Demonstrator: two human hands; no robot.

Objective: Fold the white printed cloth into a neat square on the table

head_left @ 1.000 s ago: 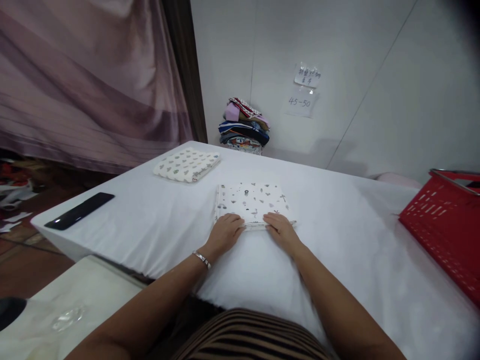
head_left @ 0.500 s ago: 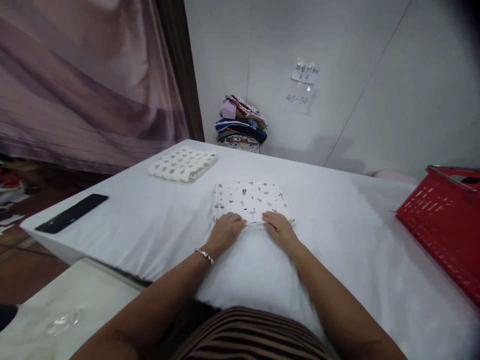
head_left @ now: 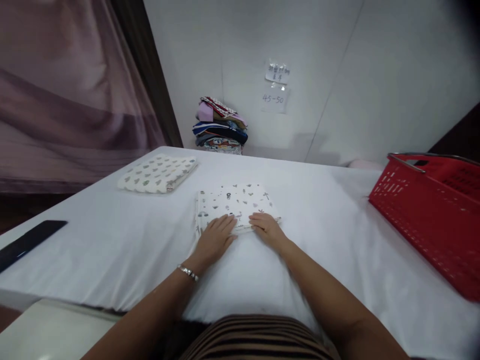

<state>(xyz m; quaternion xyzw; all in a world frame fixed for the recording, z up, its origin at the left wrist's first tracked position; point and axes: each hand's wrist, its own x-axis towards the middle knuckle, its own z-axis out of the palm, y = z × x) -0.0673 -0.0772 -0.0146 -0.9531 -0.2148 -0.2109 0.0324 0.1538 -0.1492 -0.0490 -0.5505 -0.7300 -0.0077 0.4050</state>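
Note:
A folded white cloth with small grey printed figures lies flat on the white-covered table in front of me. My left hand, below a silver bracelet, rests with outstretched fingers on the cloth's near left part. On the near right part lie the fingers of my right hand, stretched out flat. Neither hand grips the cloth. A second folded cloth, cream with a grey-green leaf-like print, sits farther back on the left.
On the right side of the table stands a red plastic basket with a metal handle. A flat black object lies at the left edge. Stacked fabrics stand by the wall behind, under paper signs. A curtain hangs at left.
My view has turned to the right. The fingers of my left hand have moved from the cloth's near edge onto its top and straightened; my right hand stays on the cloth.

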